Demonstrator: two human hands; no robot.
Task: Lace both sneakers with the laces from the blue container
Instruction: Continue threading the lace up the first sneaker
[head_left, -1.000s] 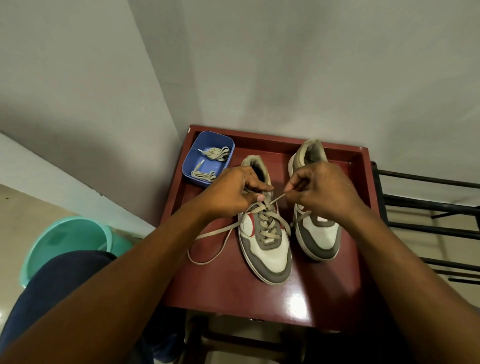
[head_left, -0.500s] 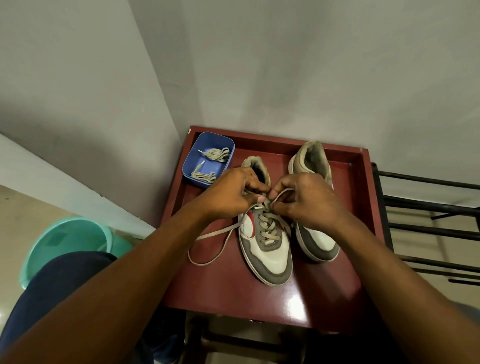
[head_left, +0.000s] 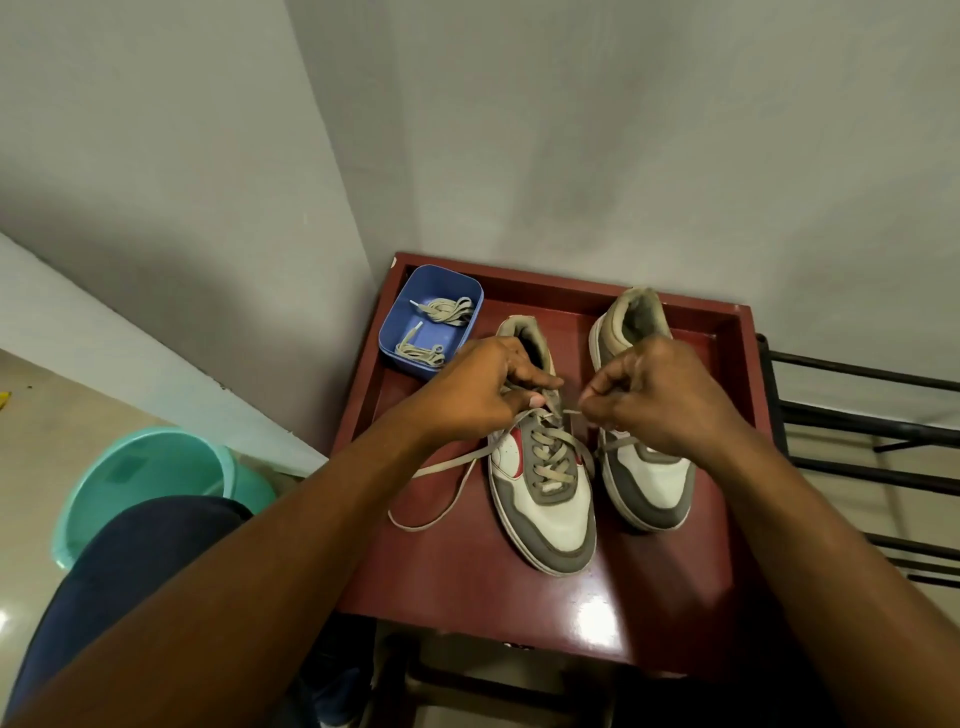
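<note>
Two grey-and-white sneakers stand side by side on a dark red table (head_left: 467, 587), toes toward me. The left sneaker (head_left: 545, 499) has a beige lace (head_left: 550, 457) crossed through most of its eyelets. My left hand (head_left: 483, 389) pinches the lace at the shoe's upper eyelets, and a loose end (head_left: 436, 493) trails off to the left on the table. My right hand (head_left: 654, 389) pinches the other lace end close to the tongue and covers the middle of the right sneaker (head_left: 649, 483). A blue container (head_left: 410, 296) at the back left holds two bundled laces (head_left: 447, 312).
The table has a raised rim (head_left: 571, 278) at the back and stands in a wall corner. A black metal rack (head_left: 857, 415) is to its right. A teal bucket (head_left: 145, 478) sits on the floor at the left, beside my knee in dark blue cloth (head_left: 130, 571).
My right hand came in to the left sneaker's tongue, then drew back to the right with the lace end pinched. My left hand stayed at the upper eyelets.
</note>
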